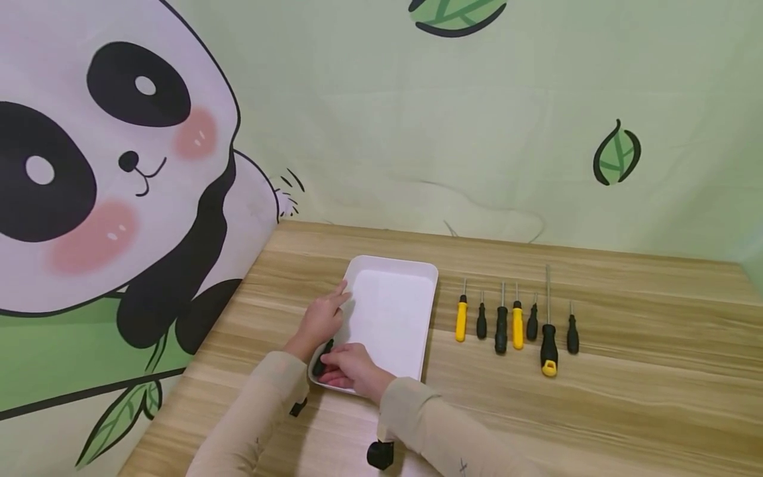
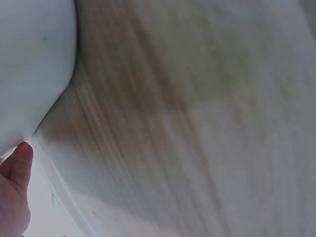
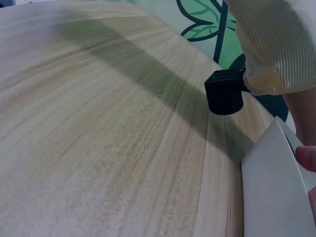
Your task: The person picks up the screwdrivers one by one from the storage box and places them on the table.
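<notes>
A white rectangular tray [image 1: 390, 318] lies on the table with both hands at its left side. My left hand [image 1: 322, 321] rests along the left wall, fingers extended at the rim. In the left wrist view, a digit of that hand [image 2: 16, 190] meets the outside of the tray [image 2: 34, 64]. My right hand [image 1: 354, 368] reaches into the near left corner and pinches a black screwdriver [image 1: 322, 361] against the left wall; its shaft is hidden. The right wrist view catches only fingertips [image 3: 307, 158] over the tray wall [image 3: 271, 182].
Right of the tray, several screwdrivers stand in a row, shafts pointing away: yellow ones [image 1: 461, 321], small black ones [image 1: 481, 324] and a long black-and-yellow one [image 1: 549, 348]. A wall cloth with a printed panda [image 1: 137, 159] borders the wooden table [image 1: 656, 331] at the left and back.
</notes>
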Demonstrator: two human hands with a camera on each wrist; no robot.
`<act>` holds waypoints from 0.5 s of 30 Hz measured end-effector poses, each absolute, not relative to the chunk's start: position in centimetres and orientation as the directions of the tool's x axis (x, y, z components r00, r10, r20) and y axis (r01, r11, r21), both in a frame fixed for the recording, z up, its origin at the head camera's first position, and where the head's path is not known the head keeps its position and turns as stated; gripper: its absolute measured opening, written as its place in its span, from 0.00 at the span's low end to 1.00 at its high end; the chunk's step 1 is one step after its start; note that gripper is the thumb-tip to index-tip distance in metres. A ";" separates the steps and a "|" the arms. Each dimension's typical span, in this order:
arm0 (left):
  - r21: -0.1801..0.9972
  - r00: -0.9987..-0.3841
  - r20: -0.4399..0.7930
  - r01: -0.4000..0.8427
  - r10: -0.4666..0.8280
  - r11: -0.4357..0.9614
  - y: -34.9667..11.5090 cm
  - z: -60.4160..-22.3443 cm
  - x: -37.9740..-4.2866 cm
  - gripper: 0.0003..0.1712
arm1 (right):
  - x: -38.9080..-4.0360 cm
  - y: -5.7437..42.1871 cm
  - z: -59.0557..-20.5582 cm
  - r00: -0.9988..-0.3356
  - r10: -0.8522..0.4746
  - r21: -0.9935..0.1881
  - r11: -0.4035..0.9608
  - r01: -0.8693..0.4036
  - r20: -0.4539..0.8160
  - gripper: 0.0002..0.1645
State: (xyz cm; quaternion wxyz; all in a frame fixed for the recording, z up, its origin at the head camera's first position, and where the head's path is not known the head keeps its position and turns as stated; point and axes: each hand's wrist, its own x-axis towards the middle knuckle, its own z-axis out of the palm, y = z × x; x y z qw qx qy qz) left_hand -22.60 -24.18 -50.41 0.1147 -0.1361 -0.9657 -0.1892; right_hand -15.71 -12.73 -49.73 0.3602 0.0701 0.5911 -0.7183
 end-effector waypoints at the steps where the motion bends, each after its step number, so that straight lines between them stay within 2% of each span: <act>1: 0.332 -0.938 0.268 0.304 0.219 0.893 -24.2 -50.4 -22.6 0.24 | -15.7 -12.7 -49.7 -0.732 -0.430 -0.798 -0.042 0.601 -0.529 0.05; 10: 0.339 -0.946 0.247 0.286 0.208 0.896 -24.1 -50.3 -22.6 0.25 | -15.8 -12.9 -49.5 -0.729 -0.400 -0.788 -0.028 0.615 -0.555 0.05; 15: 0.333 -0.940 0.268 0.296 0.211 0.895 -24.1 -50.3 -22.6 0.25 | -15.9 -13.1 -49.5 -0.729 -0.401 -0.774 -0.074 0.629 -0.554 0.08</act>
